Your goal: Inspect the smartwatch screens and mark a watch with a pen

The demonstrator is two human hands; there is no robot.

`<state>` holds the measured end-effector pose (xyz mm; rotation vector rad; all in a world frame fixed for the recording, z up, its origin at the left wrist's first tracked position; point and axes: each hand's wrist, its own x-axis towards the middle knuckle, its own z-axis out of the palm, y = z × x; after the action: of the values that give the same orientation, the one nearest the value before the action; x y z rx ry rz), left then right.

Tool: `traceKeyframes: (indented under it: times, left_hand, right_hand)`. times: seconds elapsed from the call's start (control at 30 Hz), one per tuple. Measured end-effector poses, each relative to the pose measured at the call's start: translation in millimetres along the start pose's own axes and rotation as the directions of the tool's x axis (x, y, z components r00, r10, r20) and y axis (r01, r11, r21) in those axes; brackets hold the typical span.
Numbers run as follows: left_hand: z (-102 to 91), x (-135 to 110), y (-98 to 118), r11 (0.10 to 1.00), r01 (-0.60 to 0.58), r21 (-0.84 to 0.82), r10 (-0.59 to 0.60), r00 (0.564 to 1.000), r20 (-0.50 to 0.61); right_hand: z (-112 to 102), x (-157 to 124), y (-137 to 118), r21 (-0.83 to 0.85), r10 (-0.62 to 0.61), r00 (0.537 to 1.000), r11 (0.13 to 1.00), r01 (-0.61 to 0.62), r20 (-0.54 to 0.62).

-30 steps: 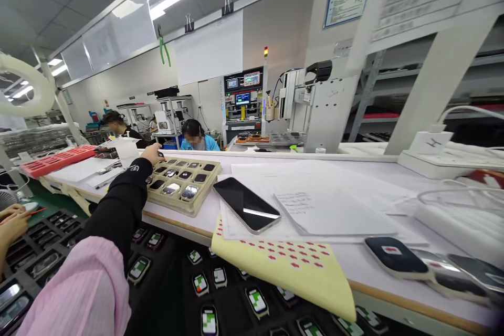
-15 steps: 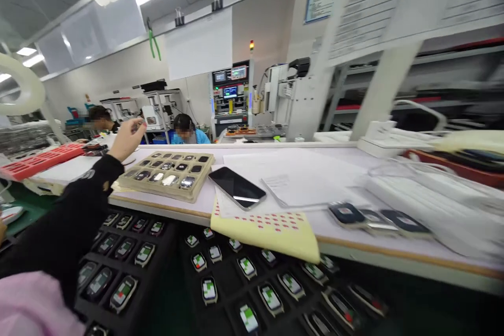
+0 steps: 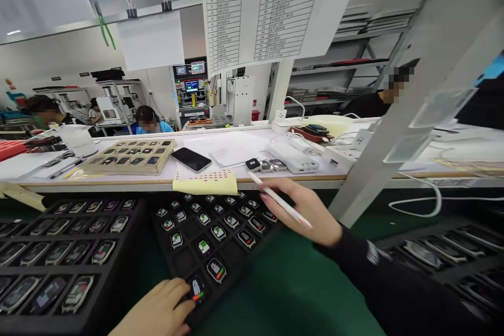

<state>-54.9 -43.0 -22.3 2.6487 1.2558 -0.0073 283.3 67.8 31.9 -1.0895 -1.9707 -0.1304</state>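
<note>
My right hand [image 3: 301, 210] is closed around a white stylus-like pen [image 3: 285, 206], its tip pointing up and left in front of the bench edge. My left hand [image 3: 159, 307] lies at the near corner of a black tray [image 3: 185, 261], fingers slightly apart, fingertips against a smartwatch [image 3: 197, 289] with a lit screen. The thumb is partly cut off by the frame's lower edge. Several smartwatches sit in this tray's compartments, many with green and white screens; a few compartments are bare. One watch [image 3: 216, 270] lies just right of my left fingertips.
More watches fill a second black tray [image 3: 88, 268] at left and another tray [image 3: 452, 252] at right. On the raised bench are a beige tray [image 3: 163, 165], a phone [image 3: 191, 159], a yellow sticker sheet [image 3: 205, 185] and a white power bank [image 3: 301, 160]. A slanted post [image 3: 378, 168] stands right.
The view has swung right. A black-sleeved hand raised beside the beige tray is gone from there. Now my left hand touches the watch tray and my right hand holds the pen.
</note>
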Motion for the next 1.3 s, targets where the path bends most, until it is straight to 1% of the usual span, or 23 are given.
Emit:
traceKeyframes:
  times: [0.03, 0.07, 0.1, 0.17, 0.2, 0.27, 0.33, 0.4, 0.5, 0.53, 0.6, 0.67, 0.73, 0.77, 0.83, 0.9, 0.97, 1.07, 1.13, 1.2, 1.3]
  left_hand:
    - [16.0, 1.2, 2.6, 0.997, 0.064, -0.039, -0.065, 0.998, -0.023]
    - [30.5, 2.6, 5.2, 0.99, 0.087, -0.111, -0.092, 0.995, -0.041]
    - [43.3, 4.2, 8.2, 0.977, 0.106, -0.186, -0.123, 0.989, -0.081]
    - [63.8, 8.2, 16.0, 0.931, 0.171, -0.324, -0.243, 0.95, -0.196]
    - [71.6, 10.5, 20.6, 0.902, 0.2, -0.382, -0.309, 0.917, -0.25]
    - [83.7, 14.9, 29.0, 0.846, 0.241, -0.476, -0.418, 0.853, -0.312]
    - [93.9, 17.5, 33.9, 0.787, 0.271, -0.554, -0.505, 0.799, -0.326]
    - [104.8, 17.3, 34.2, 0.718, 0.312, -0.622, -0.594, 0.74, -0.315]
    - [124.1, 16.0, 31.1, 0.605, 0.374, -0.703, -0.723, 0.628, -0.288]
    - [130.8, 16.6, 30.6, 0.574, 0.381, -0.725, -0.754, 0.592, -0.286]
    - [142.7, 20.7, 31.3, 0.54, 0.377, -0.752, -0.793, 0.528, -0.304]
    - [151.3, 26.9, 33.5, 0.527, 0.377, -0.761, -0.816, 0.475, -0.33]
    - [156.0, 32.2, 35.6, 0.508, 0.394, -0.766, -0.836, 0.44, -0.328]
    - [157.1, 33.8, 36.1, 0.492, 0.402, -0.772, -0.845, 0.432, -0.314]
    - [157.7, 34.5, 36.1, 0.462, 0.399, -0.792, -0.856, 0.436, -0.279]
    - [157.7, 33.1, 35.3, 0.454, 0.353, -0.818, -0.848, 0.454, -0.274]
    - [158.7, 31.9, 34.5, 0.463, 0.296, -0.836, -0.836, 0.461, -0.299]
    - [162.4, 33.0, 32.8, 0.46, 0.26, -0.849, -0.839, 0.441, -0.319]
    - [164.7, 34.9, 30.7, 0.452, 0.251, -0.856, -0.846, 0.424, -0.323]
    - [165.4, 35.6, 26.9, 0.447, 0.238, -0.862, -0.849, 0.415, -0.326]
    - [162.6, 30.2, 17.4, 0.437, 0.223, -0.872, -0.851, 0.415, -0.321]
  right_hand:
    - [6.1, 22.1, 3.6, -0.011, -0.033, 0.998, 0.999, 0.033, 0.047]
    - [13.6, 42.8, 7.3, -0.024, -0.056, 0.994, 0.998, 0.058, 0.091]
    - [21.7, 62.1, 11.1, -0.041, -0.067, 0.989, 0.996, 0.073, 0.129]
    - [36.9, 95.1, 19.0, -0.093, -0.064, 0.983, 0.992, 0.081, 0.173]
    - [43.0, 107.9, 22.9, -0.126, -0.054, 0.981, 0.989, 0.078, 0.185]
    - [50.6, 123.2, 29.4, -0.182, -0.023, 0.983, 0.982, 0.057, 0.181]
    - [52.2, 121.4, 32.3, -0.213, -0.011, 0.988, 0.976, 0.044, 0.156]
    - [48.7, 102.6, 30.9, -0.215, -0.039, 0.992, 0.975, 0.064, 0.122]
    - [37.4, 56.4, 24.1, -0.177, -0.122, 0.99, 0.975, 0.134, 0.076]
    - [33.3, 40.4, 22.0, -0.162, -0.141, 0.988, 0.975, 0.148, 0.058]
    - [27.2, 11.5, 19.2, -0.135, -0.159, 0.987, 0.978, 0.16, 0.02]
    - [26.9, -13.0, 19.6, -0.069, -0.158, 0.987, 0.985, 0.16, 0.035]
    - [34.2, -35.1, 25.3, 0.036, -0.153, 0.978, 0.988, 0.15, 0.144]
    - [40.4, -45.8, 30.7, 0.052, -0.157, 0.965, 0.987, 0.149, 0.21]
    - [55.9, -66.7, 46.9, 0.048, -0.161, 0.929, 0.987, 0.154, 0.334]
    - [72.3, -85.9, 67.8, 0.003, -0.116, 0.899, 0.992, 0.127, 0.423]
    - [86.5, -101.8, 88.8, -0.05, -0.053, 0.874, 0.995, 0.088, 0.484]
    - [100.9, -118.2, 111.1, -0.103, 0.019, 0.848, 0.994, 0.042, 0.53]
    - [106.2, -125.2, 117.7, -0.12, 0.045, 0.843, 0.992, 0.023, 0.536]
    - [108.5, -130.8, 118.8, -0.127, 0.06, 0.846, 0.992, 0.01, 0.53]
    - [106.2, -140.2, 112.4, -0.105, 0.055, 0.849, 0.994, 0.001, 0.525]
